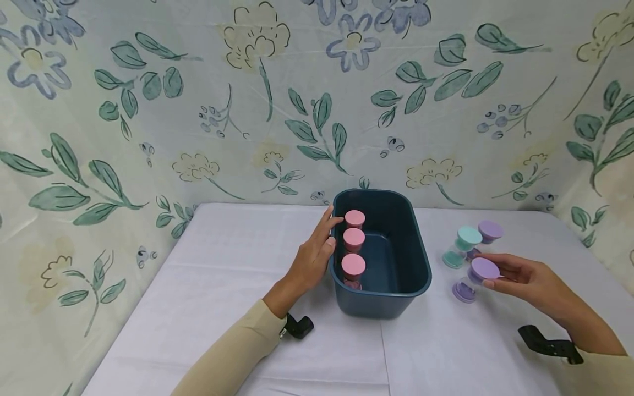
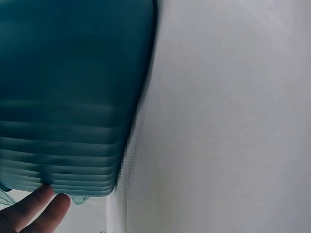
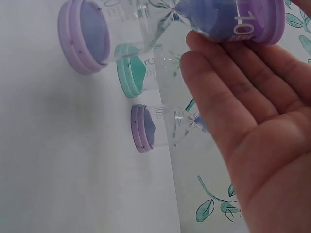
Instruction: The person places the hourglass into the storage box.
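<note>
A dark blue plastic bin (image 1: 381,300) stands on the table, with three pink-capped hourglasses in a row along its inner left side; the nearest pink hourglass (image 1: 354,266) shows best. My left hand (image 1: 308,263) rests against the bin's left wall and rim, fingers fairly straight. To the bin's right, my right hand (image 1: 527,280) pinches the top of a purple hourglass (image 1: 483,270) between thumb and fingers. In the right wrist view, that purple hourglass (image 3: 221,19) bears a "10" and has purple sand. Just behind it are a teal hourglass (image 1: 468,237) and another purple hourglass (image 1: 490,230).
A white cloth (image 1: 238,247) covers the table. Behind it hangs a floral curtain (image 1: 317,99), close to the bin's far end. Black wrist-camera mounts (image 1: 550,344) sit on both wrists.
</note>
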The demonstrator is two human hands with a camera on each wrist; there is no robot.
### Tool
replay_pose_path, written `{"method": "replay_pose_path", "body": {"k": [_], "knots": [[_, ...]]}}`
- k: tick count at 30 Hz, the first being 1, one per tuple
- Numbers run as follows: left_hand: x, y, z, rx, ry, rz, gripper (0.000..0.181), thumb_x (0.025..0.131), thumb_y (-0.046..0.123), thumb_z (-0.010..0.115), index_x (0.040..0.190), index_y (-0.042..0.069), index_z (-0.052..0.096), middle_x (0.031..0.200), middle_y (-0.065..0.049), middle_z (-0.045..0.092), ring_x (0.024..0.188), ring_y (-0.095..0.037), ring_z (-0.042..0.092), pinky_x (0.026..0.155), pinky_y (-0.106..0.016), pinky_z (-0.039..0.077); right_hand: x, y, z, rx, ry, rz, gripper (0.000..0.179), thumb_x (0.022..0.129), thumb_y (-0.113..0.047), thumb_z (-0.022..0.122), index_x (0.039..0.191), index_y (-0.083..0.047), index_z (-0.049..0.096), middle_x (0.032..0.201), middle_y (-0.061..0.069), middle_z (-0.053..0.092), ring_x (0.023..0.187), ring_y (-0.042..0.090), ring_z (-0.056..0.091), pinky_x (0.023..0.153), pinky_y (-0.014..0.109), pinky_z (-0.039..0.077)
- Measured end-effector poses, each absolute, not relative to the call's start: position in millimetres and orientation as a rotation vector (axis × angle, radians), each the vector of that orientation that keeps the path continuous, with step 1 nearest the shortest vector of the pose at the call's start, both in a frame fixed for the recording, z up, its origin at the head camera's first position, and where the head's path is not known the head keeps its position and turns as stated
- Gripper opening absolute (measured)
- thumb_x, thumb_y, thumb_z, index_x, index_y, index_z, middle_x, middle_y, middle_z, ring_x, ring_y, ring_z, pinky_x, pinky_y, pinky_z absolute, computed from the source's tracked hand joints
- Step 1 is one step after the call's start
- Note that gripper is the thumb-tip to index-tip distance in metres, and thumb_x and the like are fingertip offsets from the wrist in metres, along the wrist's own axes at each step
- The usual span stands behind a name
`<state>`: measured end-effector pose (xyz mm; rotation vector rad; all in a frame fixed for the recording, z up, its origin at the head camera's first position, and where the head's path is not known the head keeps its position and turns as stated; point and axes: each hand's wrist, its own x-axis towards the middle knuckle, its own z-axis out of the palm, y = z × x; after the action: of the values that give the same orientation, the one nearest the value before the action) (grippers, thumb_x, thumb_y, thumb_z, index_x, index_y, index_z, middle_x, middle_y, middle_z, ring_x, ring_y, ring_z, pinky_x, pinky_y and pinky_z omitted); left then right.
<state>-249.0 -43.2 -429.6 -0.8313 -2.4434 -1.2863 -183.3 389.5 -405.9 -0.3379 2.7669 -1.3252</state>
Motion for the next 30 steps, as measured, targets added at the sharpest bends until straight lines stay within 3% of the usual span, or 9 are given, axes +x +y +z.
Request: {"method": "replay_pose_path", "body": {"k": [9, 30], "knots": [[-249.6, -42.9, -429.4, -0.831, -2.445, -1.295, 0.054, 0.102, 0.043, 0.020, 0.149, 0.021, 0.032, 0.162, 0.005, 0.009, 0.145, -0.012, 0.019, 0.104, -0.050, 0.037, -183.5, 388.1, -405.4, -0.249, 2.791, -1.264, 0.055, 0.089, -0.027, 0.069, 0.136, -0.003, 0.050, 0.117, -0.033, 0.050, 0.100, -0.019, 0.051, 0.073, 0.020, 0.055], [-247.8, -44.6, -429.6, -0.839, -2.452, -1.278, 0.055, 0.101, 0.045, 0.018, 0.149, 0.021, 0.032, 0.162, 0.005, 0.008, 0.145, -0.012, 0.019, 0.104, -0.050, 0.037, -179.0, 386.0, -405.3, -0.228, 2.830, -1.254, 0.058, 0.087, -0.029, 0.072, 0.135, -0.002, 0.052, 0.116, -0.033, 0.053, 0.098, -0.018, 0.053, 0.073, 0.017, 0.053]]}}
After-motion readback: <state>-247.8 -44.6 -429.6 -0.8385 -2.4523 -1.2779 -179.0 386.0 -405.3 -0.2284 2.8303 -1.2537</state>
